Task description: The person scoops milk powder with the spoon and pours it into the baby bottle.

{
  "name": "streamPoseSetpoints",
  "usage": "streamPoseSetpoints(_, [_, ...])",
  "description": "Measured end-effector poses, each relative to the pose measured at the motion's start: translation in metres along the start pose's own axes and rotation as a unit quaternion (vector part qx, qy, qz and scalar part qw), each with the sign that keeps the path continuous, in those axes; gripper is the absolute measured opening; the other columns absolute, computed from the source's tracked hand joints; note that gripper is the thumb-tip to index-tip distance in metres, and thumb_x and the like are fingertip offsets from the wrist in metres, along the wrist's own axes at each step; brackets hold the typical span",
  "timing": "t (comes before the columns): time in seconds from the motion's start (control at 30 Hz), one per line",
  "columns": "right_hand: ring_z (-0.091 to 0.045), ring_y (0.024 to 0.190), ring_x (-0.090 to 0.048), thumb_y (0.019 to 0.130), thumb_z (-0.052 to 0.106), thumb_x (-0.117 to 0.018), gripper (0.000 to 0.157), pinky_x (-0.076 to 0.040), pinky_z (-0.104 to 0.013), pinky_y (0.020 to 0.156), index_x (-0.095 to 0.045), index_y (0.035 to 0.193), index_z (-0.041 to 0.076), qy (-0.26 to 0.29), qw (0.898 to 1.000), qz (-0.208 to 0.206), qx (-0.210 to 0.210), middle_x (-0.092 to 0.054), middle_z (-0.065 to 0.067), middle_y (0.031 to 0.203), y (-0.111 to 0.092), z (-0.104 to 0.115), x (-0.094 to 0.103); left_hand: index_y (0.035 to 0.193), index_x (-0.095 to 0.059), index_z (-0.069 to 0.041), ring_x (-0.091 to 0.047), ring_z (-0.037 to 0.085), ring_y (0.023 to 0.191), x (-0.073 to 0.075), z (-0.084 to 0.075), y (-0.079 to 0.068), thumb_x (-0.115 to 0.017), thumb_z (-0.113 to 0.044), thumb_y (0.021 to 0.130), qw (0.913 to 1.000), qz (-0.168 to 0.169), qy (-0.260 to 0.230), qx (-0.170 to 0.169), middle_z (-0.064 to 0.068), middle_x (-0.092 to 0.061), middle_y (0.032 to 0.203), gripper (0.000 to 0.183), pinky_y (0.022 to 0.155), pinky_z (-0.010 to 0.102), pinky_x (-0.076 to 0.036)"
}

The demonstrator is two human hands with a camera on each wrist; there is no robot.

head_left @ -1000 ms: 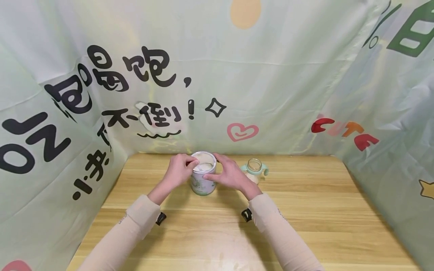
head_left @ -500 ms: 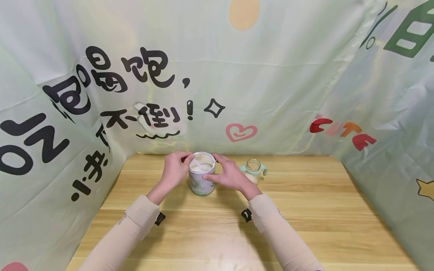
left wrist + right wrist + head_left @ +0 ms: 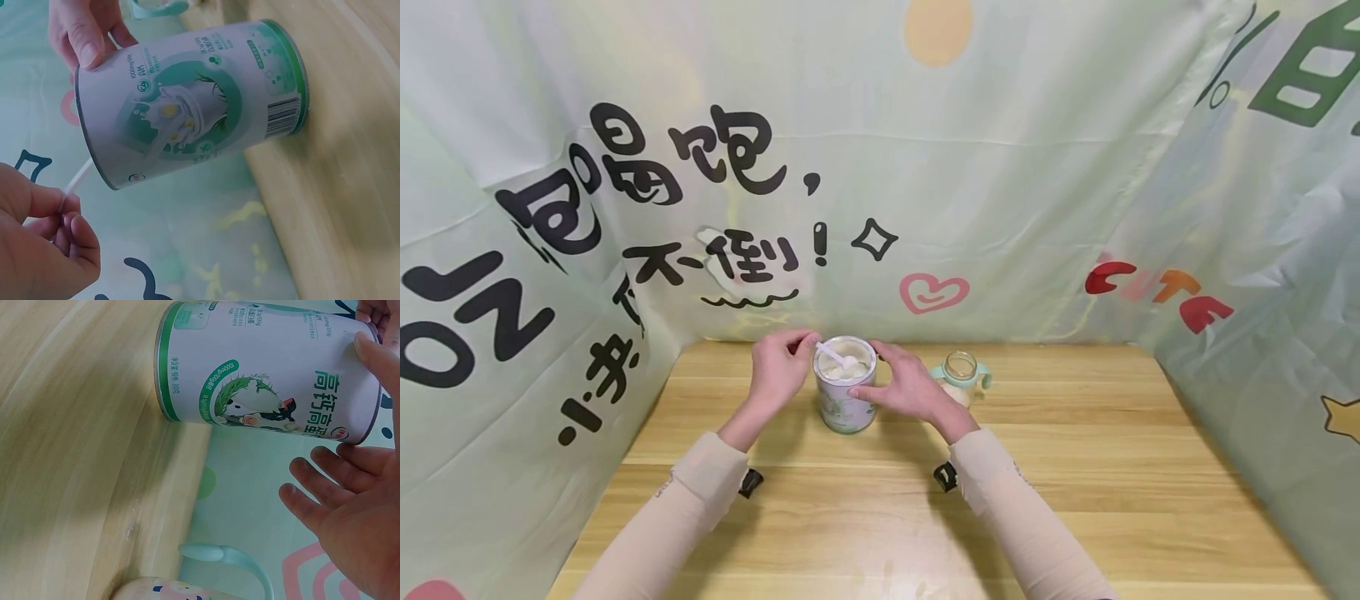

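A tin of milk powder (image 3: pixel 846 410), white with green print and a lidless top, stands upright near the back of the table. My left hand (image 3: pixel 777 367), just left of its rim, pinches the thin handle of a white scoop (image 3: pixel 831 354) between thumb and fingers. The scoop's bowl lies inside the tin at the pale powder. On the tin's right side, my right hand (image 3: pixel 912 385) holds it, thumb against the front and forefinger near the rim. Its other fingers (image 3: pixel 325 487) stretch out beside the tin in the right wrist view.
Right behind my right wrist stands a lidless baby bottle (image 3: pixel 961 367) with mint-green handles. The wooden table (image 3: pixel 880 517) meets a printed cloth backdrop (image 3: pixel 1022 208) at its back and sides.
My left hand has drawn back leftward from over the tin's mouth to beside the rim, and more of the scoop now shows. The right hand stays on the tin.
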State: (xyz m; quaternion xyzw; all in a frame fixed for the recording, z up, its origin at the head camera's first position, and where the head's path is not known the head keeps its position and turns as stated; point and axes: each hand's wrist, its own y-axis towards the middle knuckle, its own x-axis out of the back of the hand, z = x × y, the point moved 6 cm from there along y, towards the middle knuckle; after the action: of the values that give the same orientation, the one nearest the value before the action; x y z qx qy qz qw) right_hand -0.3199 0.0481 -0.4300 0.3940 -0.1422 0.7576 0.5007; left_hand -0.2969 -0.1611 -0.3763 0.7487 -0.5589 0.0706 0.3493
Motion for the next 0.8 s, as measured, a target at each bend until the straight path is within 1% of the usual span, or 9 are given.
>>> streamPoseSetpoints(0.1, [-0.031, 0.144, -0.053, 0.086, 0.053, -0.084, 0.088, -0.044, -0.054, 0.119, -0.048, 0.157, 0.015, 0.0, 1.0, 0.0, -0.001, -0.057, -0.01, 0.154, 0.0, -0.001, -0.001, 0.104, -0.082, 0.0, -0.059, 0.014, 0.069, 0.003, 0.006, 0.0, -0.074, -0.012, 0.098, 0.9987, -0.001, -0.017, 0.048, 0.017, -0.077, 0.086, 0.015, 0.059, 0.019, -0.047])
streamPoseSetpoints(0.23, [-0.031, 0.145, -0.052, 0.086, 0.054, -0.084, 0.09, -0.044, -0.054, 0.119, -0.047, 0.157, 0.014, -0.002, 1.0, 0.002, -0.005, -0.056, -0.011, 0.155, 0.001, -0.003, -0.002, 0.108, -0.083, -0.004, -0.06, 0.01, 0.073, 0.007, 0.016, 0.001, -0.075, -0.018, 0.098, 0.9933, -0.006, -0.029, 0.111, 0.017, -0.079, 0.093, 0.019, 0.065, 0.02, -0.049])
streamPoseSetpoints(0.3, [-0.031, 0.144, -0.053, 0.086, 0.055, -0.084, 0.089, -0.044, -0.055, 0.118, -0.048, 0.157, 0.015, 0.0, 1.0, 0.001, -0.005, -0.056, -0.01, 0.155, 0.001, -0.003, -0.002, 0.109, -0.083, -0.005, -0.061, 0.008, 0.076, 0.008, 0.021, 0.003, -0.075, -0.02, 0.098, 0.9902, -0.007, -0.033, 0.135, 0.016, -0.08, 0.096, 0.021, 0.068, 0.02, -0.049])
streamPoseSetpoints(0.4, [-0.031, 0.144, -0.053, 0.085, 0.055, -0.084, 0.089, -0.045, -0.055, 0.118, -0.048, 0.157, 0.016, 0.002, 1.0, 0.001, -0.005, -0.057, -0.01, 0.154, 0.0, -0.002, -0.001, 0.109, -0.083, -0.005, -0.06, 0.006, 0.077, 0.008, 0.028, 0.003, -0.075, -0.022, 0.098, 0.9827, -0.005, -0.055, 0.176, 0.012, -0.081, 0.097, 0.022, 0.068, 0.019, -0.049])
streamPoseSetpoints(0.5, [-0.032, 0.143, -0.054, 0.085, 0.056, -0.083, 0.089, -0.045, -0.055, 0.118, -0.048, 0.157, 0.016, 0.002, 1.0, 0.001, -0.005, -0.057, -0.01, 0.154, 0.0, -0.002, 0.0, 0.109, -0.082, -0.003, -0.06, 0.006, 0.072, 0.008, 0.035, 0.002, -0.075, -0.022, 0.098, 0.9722, -0.003, -0.093, 0.215, 0.005, -0.079, 0.088, 0.024, 0.063, 0.019, -0.049])
streamPoseSetpoints(0.57, [-0.031, 0.143, -0.053, 0.086, 0.056, -0.083, 0.089, -0.045, -0.055, 0.118, -0.048, 0.157, 0.016, 0.003, 1.0, 0.001, -0.006, -0.057, -0.011, 0.154, -0.001, -0.002, 0.0, 0.111, -0.081, 0.001, -0.06, 0.007, 0.069, 0.008, 0.038, 0.002, -0.074, -0.021, 0.098, 0.9637, -0.002, -0.128, 0.234, 0.0, -0.077, 0.081, 0.026, 0.06, 0.018, -0.049])
streamPoseSetpoints(0.67, [-0.031, 0.144, -0.053, 0.086, 0.056, -0.083, 0.089, -0.044, -0.055, 0.118, -0.048, 0.157, 0.016, 0.003, 1.0, 0.002, -0.007, -0.056, -0.011, 0.155, -0.001, -0.002, -0.001, 0.116, -0.078, 0.005, -0.061, 0.009, 0.068, 0.008, 0.042, 0.002, -0.072, -0.017, 0.099, 0.9519, 0.0, -0.175, 0.252, -0.005, -0.074, 0.075, 0.028, 0.058, 0.016, -0.05])
streamPoseSetpoints(0.8, [-0.032, 0.145, -0.052, 0.085, 0.056, -0.083, 0.089, -0.044, -0.055, 0.119, -0.048, 0.157, 0.016, 0.004, 1.0, 0.003, -0.008, -0.056, -0.01, 0.155, -0.001, -0.001, -0.001, 0.119, -0.076, 0.007, -0.061, 0.007, 0.068, 0.007, 0.043, 0.002, -0.071, -0.016, 0.1, 0.943, 0.002, -0.203, 0.264, -0.008, -0.071, 0.071, 0.029, 0.059, 0.016, -0.051])
